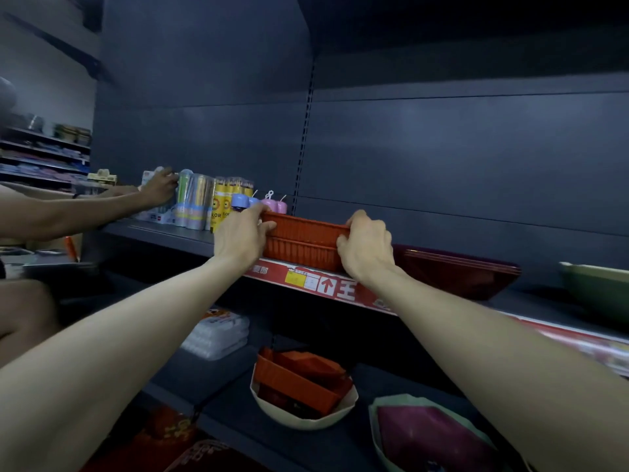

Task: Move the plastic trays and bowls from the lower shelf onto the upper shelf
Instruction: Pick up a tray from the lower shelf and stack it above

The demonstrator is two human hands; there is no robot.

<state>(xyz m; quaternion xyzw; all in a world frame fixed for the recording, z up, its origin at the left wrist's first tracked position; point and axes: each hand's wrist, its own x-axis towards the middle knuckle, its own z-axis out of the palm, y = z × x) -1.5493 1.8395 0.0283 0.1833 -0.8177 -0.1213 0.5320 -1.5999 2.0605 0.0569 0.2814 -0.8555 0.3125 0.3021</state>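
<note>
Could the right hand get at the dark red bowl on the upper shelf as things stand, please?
Probably yes, once it lets go: the right hand grips the orange trays, and the dark red bowl sits right beside it, with nothing between.

You are working in dim, bluish light, and the dark back panel (442, 148) swallows detail. Your right forearm (493, 335) catches the most light, from the front; the orange trays (303, 243) show colour. The lower shelf (218, 379) lies in shadow. Straight lines bend toward the edges, softly blurred
</note>
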